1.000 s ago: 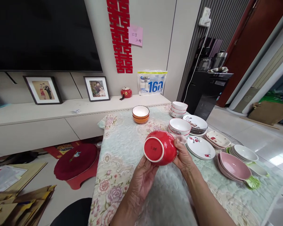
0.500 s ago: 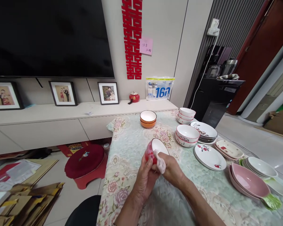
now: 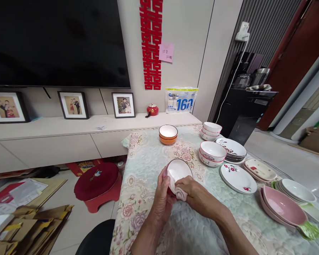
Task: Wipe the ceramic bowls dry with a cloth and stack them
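A bowl (image 3: pixel 181 170) with a white inside, a dark rim and a red outside is held over the near part of the table. My left hand (image 3: pixel 163 189) grips its left side, with the thumb near the rim. A pale pink cloth (image 3: pixel 180 193) is bunched in my right hand (image 3: pixel 192 191), whose fingers are closed on it and press it against the near rim and inside of the bowl. Beyond the bowl stand two stacked orange bowls (image 3: pixel 168 140) with white insides. The bowl's underside is mostly hidden by my hands.
White bowls with red rims (image 3: pixel 212 150), flower-patterned plates (image 3: pixel 238 180), pink leaf-shaped dishes (image 3: pixel 283 207) and small white bowls (image 3: pixel 295 189) line the right side of the flowered tablecloth (image 3: pixel 138 170). A red stool (image 3: pixel 98 182) stands left of the table. A TV cabinet (image 3: pixel 55 131) runs behind.
The bowl has tipped so more of its white inside faces me. My right hand has moved the cloth from the outer side onto the near rim and inside.
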{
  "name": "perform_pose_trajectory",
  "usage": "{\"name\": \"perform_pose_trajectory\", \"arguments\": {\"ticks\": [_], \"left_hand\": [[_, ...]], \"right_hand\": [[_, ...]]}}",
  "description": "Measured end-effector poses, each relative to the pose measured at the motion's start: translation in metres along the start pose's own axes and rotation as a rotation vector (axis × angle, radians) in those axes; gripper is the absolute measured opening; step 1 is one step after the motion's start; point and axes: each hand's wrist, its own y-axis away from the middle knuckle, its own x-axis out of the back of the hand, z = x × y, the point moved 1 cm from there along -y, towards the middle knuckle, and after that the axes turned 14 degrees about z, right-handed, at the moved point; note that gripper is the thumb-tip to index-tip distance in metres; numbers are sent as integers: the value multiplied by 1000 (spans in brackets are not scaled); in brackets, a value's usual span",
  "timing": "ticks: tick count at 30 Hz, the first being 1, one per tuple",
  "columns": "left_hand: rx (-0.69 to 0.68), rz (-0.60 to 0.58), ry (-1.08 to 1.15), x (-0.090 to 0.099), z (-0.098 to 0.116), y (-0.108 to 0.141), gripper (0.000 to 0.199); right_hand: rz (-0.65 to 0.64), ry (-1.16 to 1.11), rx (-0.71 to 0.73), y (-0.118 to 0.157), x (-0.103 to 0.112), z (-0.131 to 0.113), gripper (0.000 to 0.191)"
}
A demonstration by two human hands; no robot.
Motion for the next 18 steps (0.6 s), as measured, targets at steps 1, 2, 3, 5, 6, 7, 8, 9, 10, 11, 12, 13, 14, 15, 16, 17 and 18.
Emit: {"name": "perform_pose_trajectory", "arguments": {"ticks": [1, 2, 3, 5, 6, 7, 8, 9, 10, 11, 12, 13, 14, 15, 16, 17, 18], "left_hand": [[-3, -8, -15, 0, 0, 0, 61], [-12, -18, -32, -1, -1, 1, 62], [-28, -31, -49, -1, -2, 2, 63], [-72, -54, -82, -2, -3, 4, 66], [-105, -62, -98, -2, -4, 5, 67], [-147, -69, -113, -2, -4, 6, 69], [-196, -74, -129, -2, -4, 7, 70], [-245, -72, -144, -2, -3, 7, 71], [-285, -62, -149, -2, -2, 7, 72], [-310, -49, -142, -2, -1, 7, 72], [-314, -35, -122, -2, 1, 6, 72], [-304, -22, -93, -3, 3, 5, 71], [-286, -8, -59, -3, 5, 5, 68], [-273, 7, -27, -3, 7, 4, 66], [-264, 21, -3, -2, 8, 3, 65], [-259, 37, 13, -2, 10, 2, 63], [-256, 57, 24, -1, 10, 1, 62]], "right_hand": [[7, 19, -28, 0, -1, 3, 25], [22, 39, -65, 0, -3, 5, 25], [48, 64, -106, -1, -5, 8, 25], [121, 113, -163, -3, -11, 12, 25], [155, 113, -168, -4, -13, 13, 24], [180, 83, -156, -5, -16, 13, 22], [194, 16, -135, -6, -18, 12, 19], [196, -88, -118, -7, -18, 9, 16], [184, -221, -117, -7, -18, 6, 14], [163, -367, -135, -8, -16, 2, 14], [137, -504, -168, -8, -14, -2, 18], [115, -611, -205, -7, -12, -6, 24], [94, -671, -228, -7, -9, -11, 31], [78, -677, -230, -7, -8, -15, 38], [63, -632, -205, -6, -7, -18, 42], [46, -550, -157, -6, -8, -20, 45], [29, -441, -98, -5, -9, -21, 45]]}}
